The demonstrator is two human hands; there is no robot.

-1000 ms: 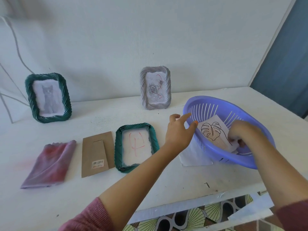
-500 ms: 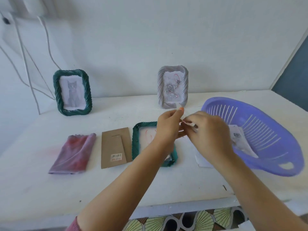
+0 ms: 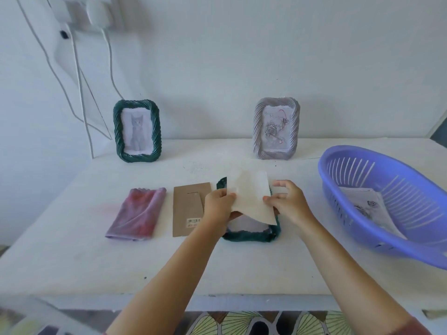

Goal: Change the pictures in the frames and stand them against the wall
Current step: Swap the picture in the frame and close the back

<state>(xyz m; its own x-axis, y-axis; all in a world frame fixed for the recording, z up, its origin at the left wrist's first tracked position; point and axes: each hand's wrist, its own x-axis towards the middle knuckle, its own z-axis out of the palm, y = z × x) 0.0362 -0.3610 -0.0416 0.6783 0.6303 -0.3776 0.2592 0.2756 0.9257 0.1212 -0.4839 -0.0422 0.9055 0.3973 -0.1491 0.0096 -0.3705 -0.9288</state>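
I am on the third frame, at the step of fitting its new picture. My left hand (image 3: 219, 206) pinches the left edge of a cream sheet of paper (image 3: 250, 195), thumb on top and fingers curled under. My right hand (image 3: 289, 204) nips the right edge between thumb and fingertips, the other fingers loosely spread. The sheet hangs tilted just above the dark green rope-pattern frame (image 3: 251, 235) lying flat on the white table (image 3: 242, 267). I cannot tell whether its low corner touches the frame.

The brown cardboard backing with its barcode label (image 3: 189, 209) lies at nine o'clock from the flat frame, just beside it. The folded pink-and-mauve cloth (image 3: 137, 213) is further out the same way. At eleven o'clock a green frame with a cat picture (image 3: 136, 134) stands against the wall, and at one o'clock stands a grey frame with a rose picture (image 3: 275, 129). The lilac slotted plastic basket (image 3: 399, 189) sits at three o'clock with printed sheets (image 3: 362, 204) inside.

Next, I judge, the sheet must be turned square to the opening and lowered flat into the recess. The paper is limp, so both edges should go down together or a corner may buckle. After that come the backing and standing the frame at twelve o'clock.
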